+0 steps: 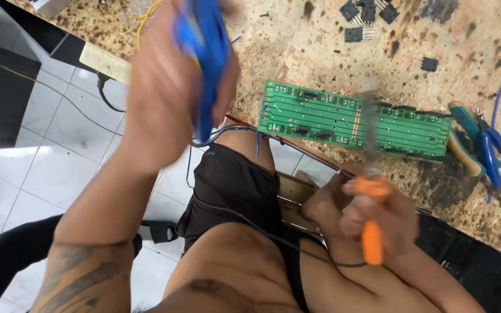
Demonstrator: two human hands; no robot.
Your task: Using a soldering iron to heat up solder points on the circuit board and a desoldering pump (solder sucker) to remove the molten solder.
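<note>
Left hand (pixel 169 93): raised above the near edge of the surface (pixel 320 46), fingers clenched round a blue tool (pixel 207 52), likely a solder sucker; blurred, so its tip cannot be made out.

Right hand (pixel 366 217): being held low, just in front of the surface edge, fingers grasping the orange handle of a soldering iron (pixel 371 232); its shaft is pointing up toward the board, and a black cord (pixel 250 223) is trailing from it across the lap.

Green circuit board (pixel 358 120): lying flat on the speckled surface, near its front edge, trace side up, between the two hands.

Step in hand, as judged: desoldering work on the board, iron and blue tool both being kept ready, neither touching the board. The next move would call for a steady iron tip on one joint and the blue tool brought in close beside it.

Other items: black components (pixel 366 14) lying loose at the far side; blue-handled pliers (pixel 497 156) lying right of the board, with a teal-handled tool (pixel 465 136) beside them.

Containers: none showing; all parts are lying bare on the surface.
</note>
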